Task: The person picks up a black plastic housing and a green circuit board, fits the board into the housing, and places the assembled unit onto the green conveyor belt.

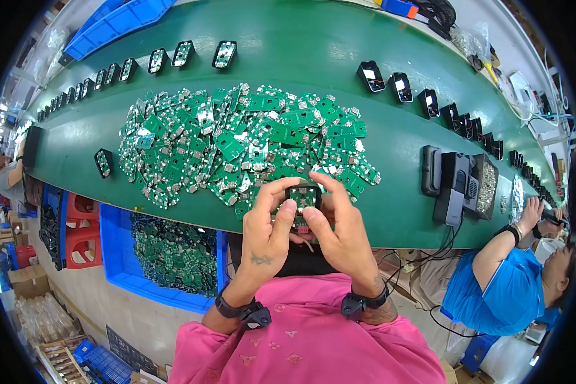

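Between my hands, at the table's near edge, is a small black plastic housing (304, 187) with a green circuit board (303, 198) inside it. My left hand (266, 224) grips its left side, the thumb on the board. On the other side my right hand (341, 232) has its fingers round the housing, and its thumb also presses on the board. A reddish part (303, 228) shows at the lower end, below the thumbs. Just beyond my hands spreads a large heap of loose green circuit boards (237, 141).
Black housings with boards (224, 55) line the table's far left, and one (104, 163) lies left of the heap. More housings (400, 88) run along the right. Grey-black devices (451, 185) sit right. A blue bin (118, 256) holds boards. Co-workers (512, 275) sit at both ends.
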{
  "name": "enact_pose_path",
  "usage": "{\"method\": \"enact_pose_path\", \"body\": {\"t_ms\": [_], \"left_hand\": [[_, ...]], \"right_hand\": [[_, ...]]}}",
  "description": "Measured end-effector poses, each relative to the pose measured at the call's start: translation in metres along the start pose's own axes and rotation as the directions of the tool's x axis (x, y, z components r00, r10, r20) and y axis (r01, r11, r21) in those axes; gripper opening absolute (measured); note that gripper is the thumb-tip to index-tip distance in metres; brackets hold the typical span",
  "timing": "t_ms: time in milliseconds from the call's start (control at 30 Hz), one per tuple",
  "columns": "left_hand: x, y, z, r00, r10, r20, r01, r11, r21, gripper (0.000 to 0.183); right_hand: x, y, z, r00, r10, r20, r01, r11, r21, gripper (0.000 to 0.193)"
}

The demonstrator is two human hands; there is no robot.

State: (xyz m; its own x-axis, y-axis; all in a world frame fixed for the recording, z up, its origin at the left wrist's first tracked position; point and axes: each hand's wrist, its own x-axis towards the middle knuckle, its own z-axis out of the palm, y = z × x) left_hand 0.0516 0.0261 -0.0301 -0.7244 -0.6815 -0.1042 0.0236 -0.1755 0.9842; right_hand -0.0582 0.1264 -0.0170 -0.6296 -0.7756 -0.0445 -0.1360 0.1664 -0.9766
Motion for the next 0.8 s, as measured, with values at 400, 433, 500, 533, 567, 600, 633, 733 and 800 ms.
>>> {"method": "enact_pose_path", "body": {"t_ms": [400,433,500,533,567,600,633,733,800], "left_hand": [[-0.002,-0.01,0.005,0.983,0.167,-0.072,-0.161,0.983,0.085,0.025],[-0.002,-0.012,0.007,0.955,0.287,-0.077,-0.276,0.953,0.126,0.024],[-0.007,-0.014,0.012,0.923,0.363,-0.124,-0.342,0.925,0.164,0.021],[-0.008,-0.019,0.012,0.901,0.413,-0.137,-0.378,0.899,0.219,0.021],[-0.004,-0.021,0.008,0.899,0.416,-0.138,-0.382,0.898,0.218,0.021],[0.004,-0.02,0.002,0.929,0.353,-0.113,-0.328,0.925,0.191,0.022],[0.011,-0.018,-0.004,0.953,0.289,-0.086,-0.273,0.948,0.165,0.024],[0.028,0.0,-0.01,0.955,0.244,-0.171,-0.226,0.967,0.12,0.033],[0.027,0.007,-0.014,0.946,0.227,-0.232,-0.206,0.972,0.113,0.039]], "right_hand": [[-0.003,0.006,0.014,0.997,-0.075,0.031,0.076,0.996,-0.04,0.039],[-0.002,0.013,0.017,0.971,-0.232,-0.051,0.229,0.972,-0.059,0.036],[0.0,0.021,0.022,0.899,-0.409,-0.158,0.405,0.912,-0.063,0.033],[0.001,0.024,0.023,0.897,-0.413,-0.158,0.408,0.911,-0.064,0.033],[0.004,0.027,0.024,0.938,-0.33,-0.107,0.33,0.944,-0.014,0.033],[0.008,0.027,0.025,0.968,-0.246,-0.051,0.248,0.968,0.032,0.033],[0.016,0.023,0.024,0.984,-0.181,0.008,0.18,0.983,0.042,0.034],[0.05,0.006,0.013,0.979,-0.169,0.113,0.172,0.985,-0.01,0.034],[0.093,0.001,0.005,0.989,-0.143,0.048,0.139,0.987,0.083,0.031]]}}
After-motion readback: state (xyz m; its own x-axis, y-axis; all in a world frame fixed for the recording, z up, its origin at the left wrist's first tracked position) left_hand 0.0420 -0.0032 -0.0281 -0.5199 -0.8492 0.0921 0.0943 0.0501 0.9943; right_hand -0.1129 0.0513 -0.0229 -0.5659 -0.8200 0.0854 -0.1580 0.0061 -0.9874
